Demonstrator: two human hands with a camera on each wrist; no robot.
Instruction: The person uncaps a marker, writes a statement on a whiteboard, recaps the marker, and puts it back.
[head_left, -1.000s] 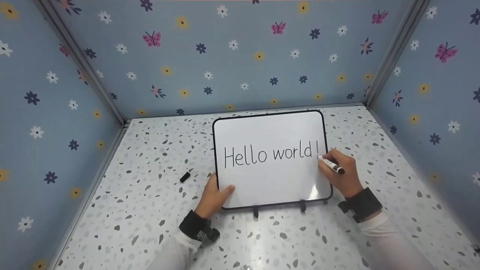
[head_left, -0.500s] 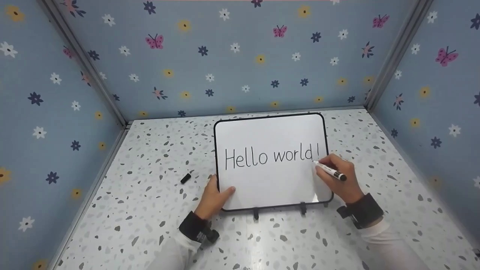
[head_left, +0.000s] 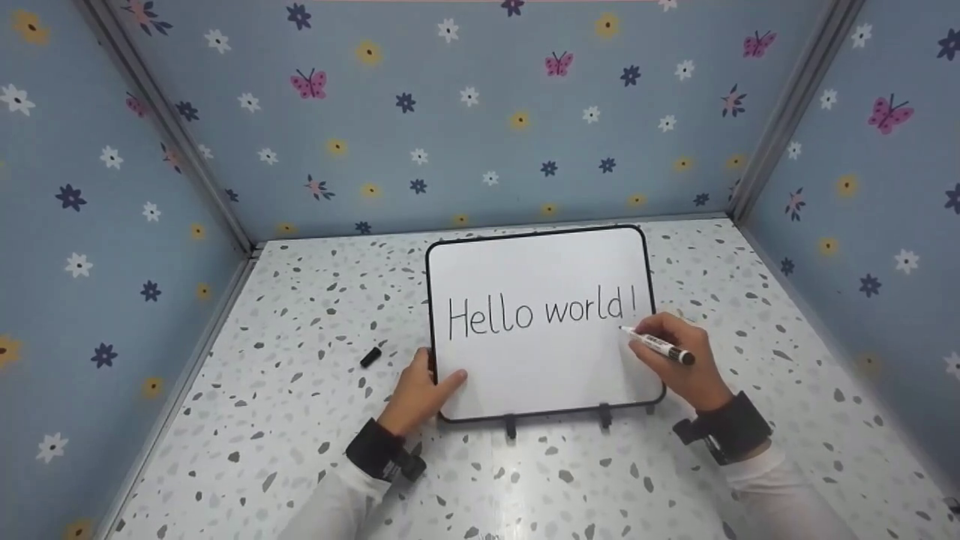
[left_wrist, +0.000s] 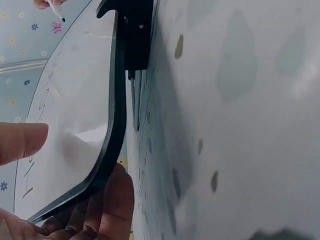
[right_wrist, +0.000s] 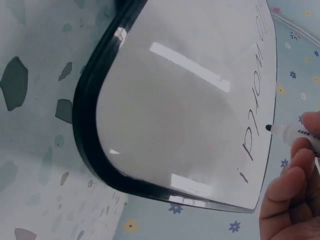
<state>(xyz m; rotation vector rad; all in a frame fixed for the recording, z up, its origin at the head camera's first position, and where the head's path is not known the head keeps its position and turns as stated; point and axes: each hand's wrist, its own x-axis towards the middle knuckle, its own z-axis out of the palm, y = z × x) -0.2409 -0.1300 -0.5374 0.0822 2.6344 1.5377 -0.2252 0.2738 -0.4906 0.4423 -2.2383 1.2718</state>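
Note:
A whiteboard (head_left: 532, 375) with a black rim leans back on a stand, "Hello world!" handwritten across it in thin black letters. My left hand (head_left: 420, 390) holds its lower left edge, thumb at the front and fingers behind, as the left wrist view shows. Between the thumb and fingers of my right hand (head_left: 686, 360) is a white marker (head_left: 660, 346) with a black end. Its uncapped black tip points at the board below the "d"; in the right wrist view the marker (right_wrist: 292, 134) appears off the surface. A black marker cap (head_left: 370, 357) lies left of the board.
Two dark stand feet (head_left: 605, 415) jut out under the board's lower edge. The speckled white table (head_left: 300, 450) is walled by blue flowered panels (head_left: 480, 112) at the back and both sides. Each wrist wears a black band (head_left: 731, 427).
The right hand finishes at the exclamation mark, whose dot now shows, and draws the marker down and left off it. The left hand shifts slightly left, still holding the board's edge.

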